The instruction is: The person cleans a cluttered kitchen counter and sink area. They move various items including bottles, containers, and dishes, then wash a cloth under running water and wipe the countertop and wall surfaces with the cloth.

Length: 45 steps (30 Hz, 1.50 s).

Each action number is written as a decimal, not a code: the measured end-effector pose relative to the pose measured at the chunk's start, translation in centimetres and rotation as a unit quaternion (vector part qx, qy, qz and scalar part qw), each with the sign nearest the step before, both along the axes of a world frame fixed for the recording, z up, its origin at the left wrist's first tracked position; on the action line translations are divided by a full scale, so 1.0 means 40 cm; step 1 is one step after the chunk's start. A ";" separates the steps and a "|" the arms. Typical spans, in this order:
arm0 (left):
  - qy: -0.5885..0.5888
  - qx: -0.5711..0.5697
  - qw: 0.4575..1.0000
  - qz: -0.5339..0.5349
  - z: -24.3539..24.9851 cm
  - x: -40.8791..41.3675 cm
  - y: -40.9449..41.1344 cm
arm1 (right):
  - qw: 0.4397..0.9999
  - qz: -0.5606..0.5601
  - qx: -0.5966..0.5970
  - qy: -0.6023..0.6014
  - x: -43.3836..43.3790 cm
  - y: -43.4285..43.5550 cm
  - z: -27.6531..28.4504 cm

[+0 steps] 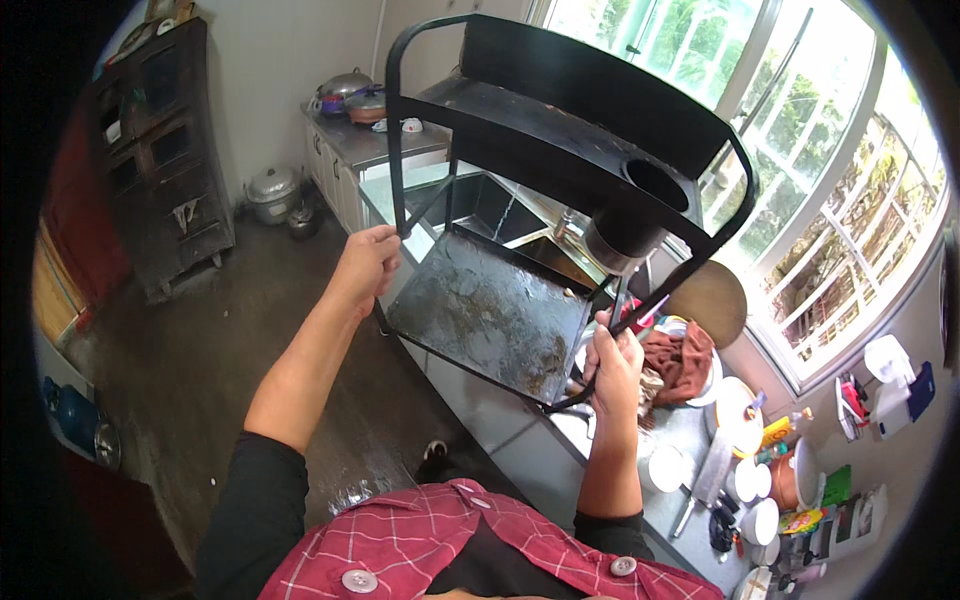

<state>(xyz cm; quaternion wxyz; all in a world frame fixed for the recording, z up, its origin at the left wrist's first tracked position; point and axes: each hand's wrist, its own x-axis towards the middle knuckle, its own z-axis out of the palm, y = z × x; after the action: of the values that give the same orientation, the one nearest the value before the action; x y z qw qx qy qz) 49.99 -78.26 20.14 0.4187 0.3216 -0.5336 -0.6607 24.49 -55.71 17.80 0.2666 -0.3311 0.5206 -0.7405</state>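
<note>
A black metal two-tier kitchen rack is held up before me, tilted over the sink and counter edge. My left hand grips its left upright. On the opposite side, my right hand is closed around the right side of the frame. The lower tray of the rack looks wet and stained. A round dark cup holder hangs from the upper shelf near its right end. Behind the rack, water runs from a faucet into a dark double-bowl sink.
Right of the rack, the counter holds a brown cloth on a basin, a cleaver, white bowls and containers. A round board leans below the window. Pots stand on the floor near a dark wooden cabinet.
</note>
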 end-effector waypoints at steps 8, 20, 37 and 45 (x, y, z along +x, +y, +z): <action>0.014 0.011 1.000 0.001 -0.068 -0.133 -0.591 | 0.998 0.001 0.046 0.032 -0.162 -0.632 -0.064; 0.010 0.062 0.994 -0.089 -0.335 -0.409 -1.319 | 0.948 -0.164 0.252 0.106 -0.344 -1.276 -0.309; -0.057 0.179 0.961 -0.205 -0.734 -0.667 -1.635 | 0.826 -0.328 0.455 0.055 -0.425 -1.458 -0.717; -0.094 0.169 0.969 -0.156 -0.858 -0.744 -1.613 | 0.798 -0.381 0.466 -0.024 -0.472 -1.451 -0.997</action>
<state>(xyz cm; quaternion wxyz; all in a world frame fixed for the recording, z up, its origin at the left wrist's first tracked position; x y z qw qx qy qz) 20.25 -142.77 -14.17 0.1983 0.3611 -0.4948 -0.7651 5.62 -113.73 -22.07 0.0973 0.0760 0.8804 -0.4578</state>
